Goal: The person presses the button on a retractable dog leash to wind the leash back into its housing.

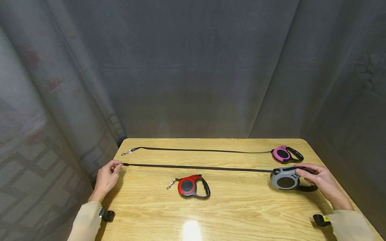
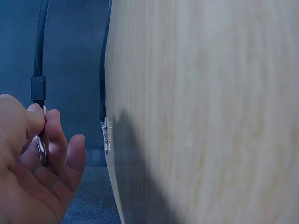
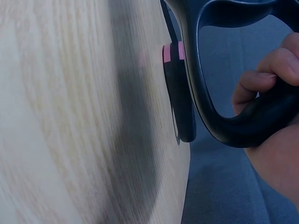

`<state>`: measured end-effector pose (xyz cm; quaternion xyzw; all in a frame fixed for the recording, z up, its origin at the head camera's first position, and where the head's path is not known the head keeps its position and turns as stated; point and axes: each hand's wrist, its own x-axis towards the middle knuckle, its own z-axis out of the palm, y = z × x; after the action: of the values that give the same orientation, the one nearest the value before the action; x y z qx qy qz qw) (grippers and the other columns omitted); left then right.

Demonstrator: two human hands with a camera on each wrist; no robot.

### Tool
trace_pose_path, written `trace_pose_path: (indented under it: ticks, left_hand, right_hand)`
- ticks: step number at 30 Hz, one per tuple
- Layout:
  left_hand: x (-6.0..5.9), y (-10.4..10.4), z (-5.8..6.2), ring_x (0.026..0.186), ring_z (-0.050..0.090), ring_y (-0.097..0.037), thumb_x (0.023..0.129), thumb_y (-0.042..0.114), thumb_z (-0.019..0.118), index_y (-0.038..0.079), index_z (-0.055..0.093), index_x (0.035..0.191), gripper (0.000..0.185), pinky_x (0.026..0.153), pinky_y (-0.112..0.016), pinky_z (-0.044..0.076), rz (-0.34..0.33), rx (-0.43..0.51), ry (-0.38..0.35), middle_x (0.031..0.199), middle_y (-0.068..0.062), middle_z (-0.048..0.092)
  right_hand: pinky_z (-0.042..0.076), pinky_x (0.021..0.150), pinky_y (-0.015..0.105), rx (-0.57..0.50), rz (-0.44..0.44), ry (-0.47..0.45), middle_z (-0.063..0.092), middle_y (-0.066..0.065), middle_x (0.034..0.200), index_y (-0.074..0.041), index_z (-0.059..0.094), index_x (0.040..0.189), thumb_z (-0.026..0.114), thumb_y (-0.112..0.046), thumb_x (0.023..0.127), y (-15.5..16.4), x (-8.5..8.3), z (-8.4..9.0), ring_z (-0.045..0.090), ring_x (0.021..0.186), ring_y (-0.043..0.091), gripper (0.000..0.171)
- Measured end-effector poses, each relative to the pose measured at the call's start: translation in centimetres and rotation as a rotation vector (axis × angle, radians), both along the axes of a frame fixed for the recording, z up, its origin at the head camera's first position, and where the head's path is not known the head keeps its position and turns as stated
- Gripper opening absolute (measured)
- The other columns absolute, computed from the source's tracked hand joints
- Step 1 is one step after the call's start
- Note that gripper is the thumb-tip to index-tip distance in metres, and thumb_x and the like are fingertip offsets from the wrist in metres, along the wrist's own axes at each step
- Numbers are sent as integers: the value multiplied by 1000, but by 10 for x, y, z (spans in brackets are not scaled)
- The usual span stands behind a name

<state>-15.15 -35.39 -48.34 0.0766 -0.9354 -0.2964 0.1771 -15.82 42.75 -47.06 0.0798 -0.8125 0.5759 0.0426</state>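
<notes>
I see my right hand [image 1: 319,180] gripping the black handle of the grey leash reel [image 1: 284,179] at the table's [image 1: 241,214] right edge. My left hand [image 1: 107,177] pinches the metal clip [image 2: 41,149] at the left edge, its black strap [image 1: 196,167] stretched taut between them. Purple reel [image 1: 283,154] lies just beyond the grey one, strap [image 1: 199,150] pulled out leftward. Red reel [image 1: 191,186] sits near centre, retracted.
</notes>
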Motion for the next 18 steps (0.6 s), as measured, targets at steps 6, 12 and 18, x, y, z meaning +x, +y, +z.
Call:
trace_pose_path:
  ticks: [6,12,18]
  left_hand:
    - [-2,-2,0,83,63,-14,106,15,65,3,74,109,16,70,-24,45,-16,-13,31,99,-15,78]
    - [-3,-3,2,78,59,-7,106,15,64,4,75,108,15,69,-24,46,-34,-20,33,98,-14,77]
    - [-3,-1,2,83,62,-14,106,14,63,4,75,108,15,69,-25,46,-36,-18,31,99,-14,78]
  right_hand:
    - [26,54,42,40,-19,-7,46,-13,65,-30,81,109,65,1,102,0,-1,2,38,55,24,36]
    - [27,53,41,41,-14,-12,43,-11,63,-27,82,110,65,2,101,-2,-2,1,37,54,25,34]
    - [27,53,41,41,-4,-19,42,-11,62,-32,81,108,66,0,101,-5,-3,1,36,54,26,36]
